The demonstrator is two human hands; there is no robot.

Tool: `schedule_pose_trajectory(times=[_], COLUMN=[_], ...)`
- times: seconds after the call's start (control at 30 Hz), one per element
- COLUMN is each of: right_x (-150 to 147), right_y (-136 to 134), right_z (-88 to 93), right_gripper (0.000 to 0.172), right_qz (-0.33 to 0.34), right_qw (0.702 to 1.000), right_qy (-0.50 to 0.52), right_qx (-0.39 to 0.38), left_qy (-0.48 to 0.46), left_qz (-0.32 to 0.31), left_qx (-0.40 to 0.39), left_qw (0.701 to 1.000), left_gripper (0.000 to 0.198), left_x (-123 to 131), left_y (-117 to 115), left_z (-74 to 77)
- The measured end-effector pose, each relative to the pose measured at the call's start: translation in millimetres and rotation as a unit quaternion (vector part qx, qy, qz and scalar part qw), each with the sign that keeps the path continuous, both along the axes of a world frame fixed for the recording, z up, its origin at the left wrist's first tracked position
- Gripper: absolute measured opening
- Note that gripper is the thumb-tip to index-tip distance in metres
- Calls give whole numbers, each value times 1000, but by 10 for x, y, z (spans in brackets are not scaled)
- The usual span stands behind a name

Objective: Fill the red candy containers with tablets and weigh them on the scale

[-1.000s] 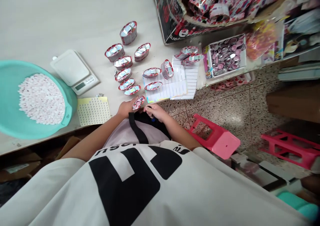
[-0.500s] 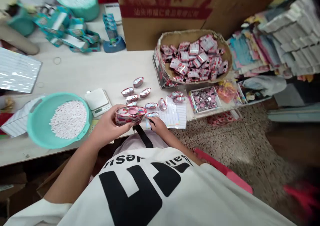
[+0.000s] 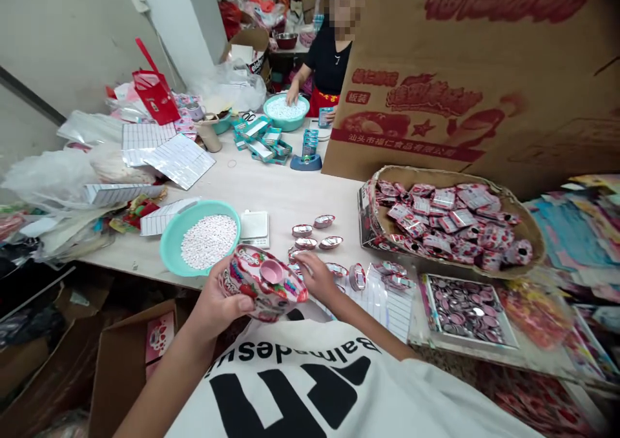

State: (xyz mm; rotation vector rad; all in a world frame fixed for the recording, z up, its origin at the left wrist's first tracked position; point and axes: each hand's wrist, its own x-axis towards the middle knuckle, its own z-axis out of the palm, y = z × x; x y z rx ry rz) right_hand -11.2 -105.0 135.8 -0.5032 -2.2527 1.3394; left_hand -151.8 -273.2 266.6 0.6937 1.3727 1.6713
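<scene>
My left hand (image 3: 217, 305) is closed around the end of a strawberry-printed pack (image 3: 252, 273), oval and pink-red, tilted so that its round pink cap (image 3: 271, 271) faces up. Just beyond it, my right hand (image 3: 317, 276) has its fingertips closed on the end of a second, small-looking strawberry-printed pack (image 3: 292, 252) on the table. The held pack partly hides those fingers. Several like packs, including one pack (image 3: 331, 242), stand around with silvery tops. Others, such as an upright-edged pack (image 3: 357, 276), are beside a striped sheet (image 3: 394, 309).
A teal basin (image 3: 167, 247) of white pellets and a small scale (image 3: 255, 225) stand to the left. On the right are a cardboard box (image 3: 365, 225) full of packs and a tray (image 3: 508, 338) of pink caps. A tall carton (image 3: 411, 121) rises behind; a co-worker (image 3: 334, 63) reaches into another basin.
My view has tilted up, bringing the co-worker into sight. The held pack now shows its printed face and pink cap more fully. My right hand has moved forward to another pack.
</scene>
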Motion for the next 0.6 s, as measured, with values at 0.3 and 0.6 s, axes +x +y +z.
schedule_pose_trajectory(times=[0.3,0.6], right_x=[273,480], right_y=[269,228], right_z=[2361,2380], right_gripper=[40,28], right_qz=[311,256], right_qw=[926,905], right_qy=[114,29], right_qx=[182,339], left_qy=[0,-51], left_qz=[-97,-114], left_qx=[14,-85], left_qw=[995,988], left_gripper=[57,62], left_x=[-1,87], left_y=[35,36], left_z=[351,233])
